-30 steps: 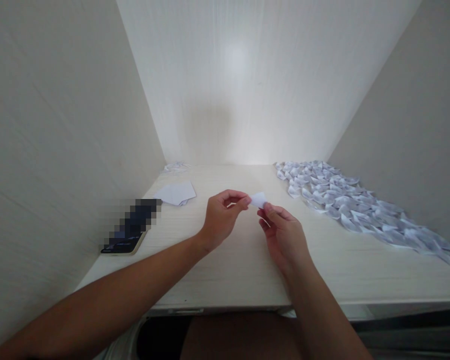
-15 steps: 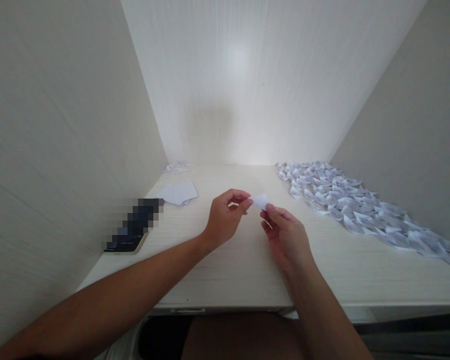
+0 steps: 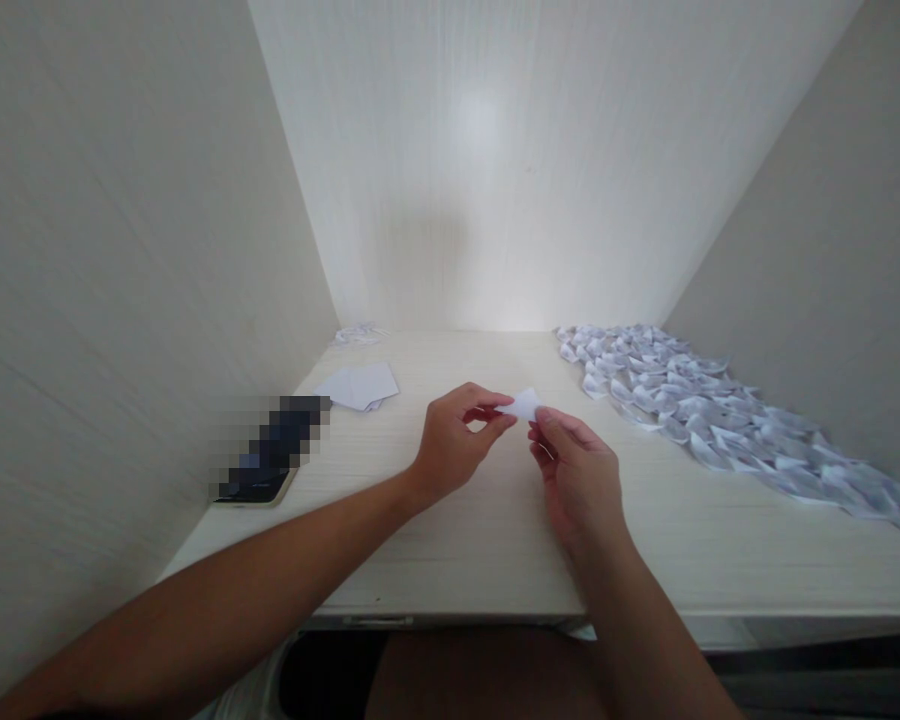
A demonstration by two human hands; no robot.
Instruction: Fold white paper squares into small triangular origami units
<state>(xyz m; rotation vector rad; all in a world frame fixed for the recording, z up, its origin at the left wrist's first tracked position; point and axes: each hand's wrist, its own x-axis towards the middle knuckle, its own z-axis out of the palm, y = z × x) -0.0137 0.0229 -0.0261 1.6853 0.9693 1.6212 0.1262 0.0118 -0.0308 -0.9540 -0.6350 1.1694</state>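
A small folded piece of white paper point(image 3: 526, 404) is held above the middle of the table, between both hands. My right hand point(image 3: 581, 465) pinches its right corner between thumb and fingertips, the other fingers curled beneath. At the paper's left end are the thumb and forefinger of my left hand point(image 3: 454, 440), bent round with a gap between them and touching the paper. The paper's exact folds are too small to make out.
Rows of folded white paper pieces point(image 3: 690, 405) cover the table's right side along the wall. At left lie white paper sheets point(image 3: 364, 385), a partly pixelated phone point(image 3: 259, 485) and, behind, thin white paper strips point(image 3: 356, 333). Walls enclose the pale table point(image 3: 450, 560) on three sides.
My left thumb and forefinger have moved slightly right and further over the paper, with the gap between them wider. My right hand keeps its pinch at the right corner.
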